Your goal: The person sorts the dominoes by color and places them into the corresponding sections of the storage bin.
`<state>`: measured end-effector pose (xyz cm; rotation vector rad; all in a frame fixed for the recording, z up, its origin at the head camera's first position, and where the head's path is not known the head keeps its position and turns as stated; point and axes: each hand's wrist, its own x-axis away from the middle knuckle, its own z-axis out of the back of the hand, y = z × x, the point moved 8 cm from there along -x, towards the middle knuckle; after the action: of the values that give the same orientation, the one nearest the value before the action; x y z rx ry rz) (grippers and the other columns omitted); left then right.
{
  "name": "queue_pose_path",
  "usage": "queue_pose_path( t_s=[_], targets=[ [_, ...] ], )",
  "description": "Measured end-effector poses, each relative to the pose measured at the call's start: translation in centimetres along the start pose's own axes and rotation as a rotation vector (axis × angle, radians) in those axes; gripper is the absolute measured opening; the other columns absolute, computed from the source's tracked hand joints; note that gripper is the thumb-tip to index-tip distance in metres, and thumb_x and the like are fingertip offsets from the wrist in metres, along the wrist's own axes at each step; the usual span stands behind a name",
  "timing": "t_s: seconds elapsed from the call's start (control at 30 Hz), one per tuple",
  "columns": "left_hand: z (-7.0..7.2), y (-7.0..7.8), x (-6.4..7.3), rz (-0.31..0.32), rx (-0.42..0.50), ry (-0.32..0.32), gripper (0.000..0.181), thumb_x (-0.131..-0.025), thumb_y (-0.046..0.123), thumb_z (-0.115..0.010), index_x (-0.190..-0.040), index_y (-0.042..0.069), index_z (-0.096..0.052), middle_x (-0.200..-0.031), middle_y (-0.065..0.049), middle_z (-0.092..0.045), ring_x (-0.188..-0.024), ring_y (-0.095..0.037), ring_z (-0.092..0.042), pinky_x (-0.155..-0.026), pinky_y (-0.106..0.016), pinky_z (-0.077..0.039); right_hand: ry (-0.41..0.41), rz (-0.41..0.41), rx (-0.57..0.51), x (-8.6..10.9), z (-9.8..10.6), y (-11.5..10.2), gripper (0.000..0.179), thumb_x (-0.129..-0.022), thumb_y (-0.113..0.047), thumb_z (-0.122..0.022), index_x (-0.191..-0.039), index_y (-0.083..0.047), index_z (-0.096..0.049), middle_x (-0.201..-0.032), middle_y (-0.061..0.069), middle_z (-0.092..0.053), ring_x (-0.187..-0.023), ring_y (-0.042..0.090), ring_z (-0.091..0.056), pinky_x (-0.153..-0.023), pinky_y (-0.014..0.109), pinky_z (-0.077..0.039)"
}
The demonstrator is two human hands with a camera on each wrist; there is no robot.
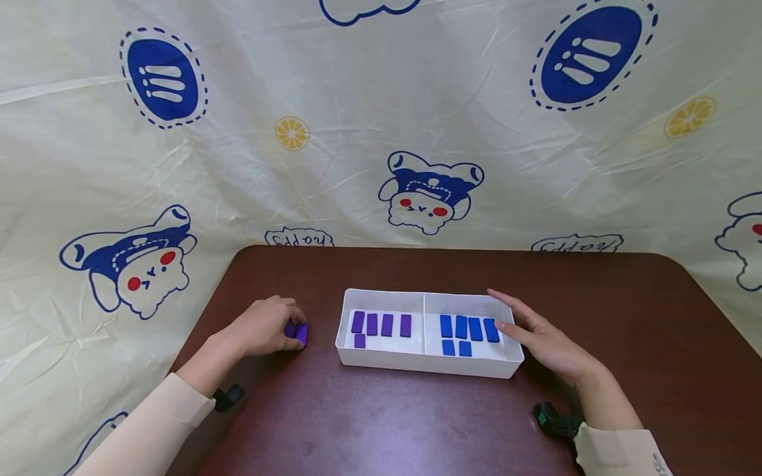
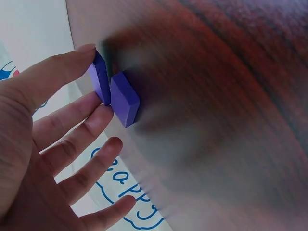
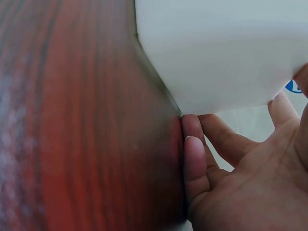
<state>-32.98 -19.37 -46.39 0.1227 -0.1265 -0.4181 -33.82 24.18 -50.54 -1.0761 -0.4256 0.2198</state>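
Observation:
My left hand point(image 1: 268, 325) is at the table's left side, thumb and fingers pinching a thin purple block point(image 2: 99, 78). A second purple block point(image 2: 125, 99) stands right beside it on the table, close to the fingertips. To the right of that hand is a white two-compartment box point(image 1: 381, 357). Several purple blocks point(image 1: 387, 325) lie in its left compartment, and several blue blocks point(image 1: 461, 327) lie in the right one. My right hand point(image 1: 550, 344) holds the box's right end, thumb over the rim, other fingers along the outside point(image 3: 194, 161).
The dark brown wooden table point(image 1: 381, 423) extends to a back edge behind the box. Beyond it hangs a pale sheet point(image 1: 333, 185) printed with cartoon figures. A dark wrist strap point(image 1: 556, 420) sits on the right wrist, and another point(image 1: 228, 398) on the left.

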Motion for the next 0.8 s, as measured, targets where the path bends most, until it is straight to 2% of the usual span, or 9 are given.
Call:
queue_pose_path(
  t_s=[0.1,0.3,0.63,0.8],
  targets=[
    [0.1,0.0,0.0,0.006,0.010,0.004,0.034,-0.075,0.039,-0.080,-0.103,0.021,-0.073,-0.099,0.006,-0.064,-0.096,-0.016,-0.055,-0.082,-0.039,-0.047,0.000,0.004,0.004,0.0,0.0,0.0,0.061,-0.097,-0.046,-0.052,-0.149,-0.049,-0.022,-0.163,0.006,-0.007,-0.147,0.045,-0.004,-0.100,0.079,-0.013],
    [0.7,0.5,-0.2,-0.026,0.014,0.030,0.033,-0.075,0.039,-0.080,-0.102,0.021,-0.073,-0.094,0.007,-0.063,-0.091,-0.014,-0.053,-0.079,-0.036,-0.046,0.005,0.003,0.007,0.0,0.1,0.1,0.061,-0.096,-0.046,-0.053,-0.149,-0.049,-0.022,-0.164,0.006,-0.007,-0.147,0.046,-0.004,-0.099,0.079,-0.013],
    [1.5,1.1,0.0,-0.019,0.006,0.024,0.036,-0.075,0.042,-0.079,-0.104,0.022,-0.073,-0.099,0.008,-0.064,-0.092,-0.013,-0.054,-0.080,-0.035,-0.046,-0.001,0.010,0.005,0.0,0.0,0.2,0.061,-0.097,-0.045,-0.052,-0.149,-0.049,-0.022,-0.163,0.007,-0.007,-0.147,0.046,-0.004,-0.099,0.079,-0.013],
    [2.5,1.9,0.1,-0.052,0.003,0.054,0.035,-0.075,0.042,-0.080,-0.103,0.021,-0.074,-0.098,0.007,-0.065,-0.091,-0.013,-0.054,-0.080,-0.035,-0.047,0.000,0.015,0.001,-0.1,0.1,0.2,0.061,-0.097,-0.045,-0.053,-0.149,-0.049,-0.022,-0.163,0.006,-0.008,-0.147,0.045,-0.004,-0.100,0.079,-0.013]
  ],
)
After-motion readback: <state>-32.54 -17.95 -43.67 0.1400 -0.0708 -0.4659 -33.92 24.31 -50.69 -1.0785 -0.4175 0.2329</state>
